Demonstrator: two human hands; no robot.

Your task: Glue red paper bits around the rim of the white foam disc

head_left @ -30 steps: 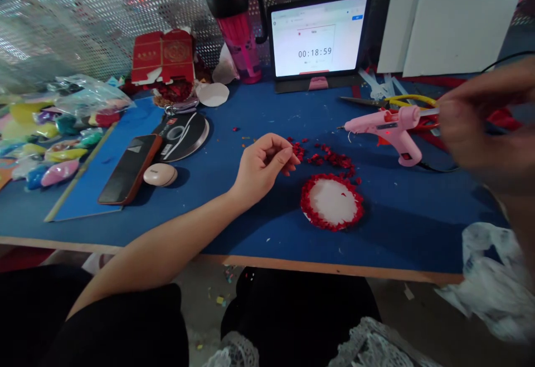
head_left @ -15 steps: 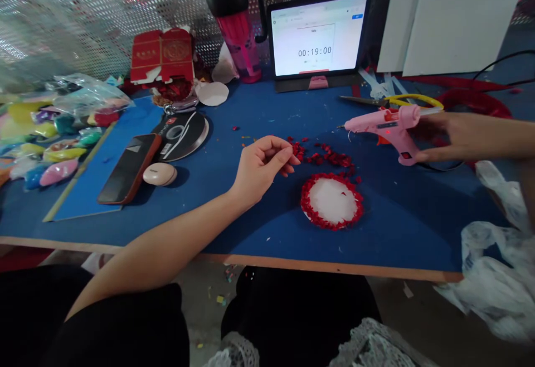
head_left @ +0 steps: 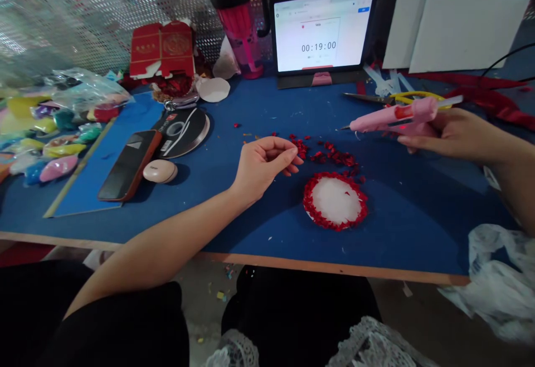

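Blue covers the desk (head_left: 254,102), whose pale wooden front edge runs near me, with a tablet (head_left: 321,32) standing at its back and a crumpled plastic bag (head_left: 497,278) at the right corner. My right grip (head_left: 463,135) is closed around the pink glue gun (head_left: 378,119), nozzle pointing left above the surface; my left grip (head_left: 261,166) is narrow, fingertips together beside the red scraps, and I cannot tell whether it pinches one. Scissors (head_left: 363,98) lie just behind the gun. White shows in the middle of the disc (head_left: 335,200), ringed with red bits, flat between me and the loose red scraps (head_left: 340,157). I judge the step in hand to be handling the gun; bringing it nearer would call for keeping its nozzle off my left fingers. Blue surface shows between disc and front edge, and more stretches to either side.
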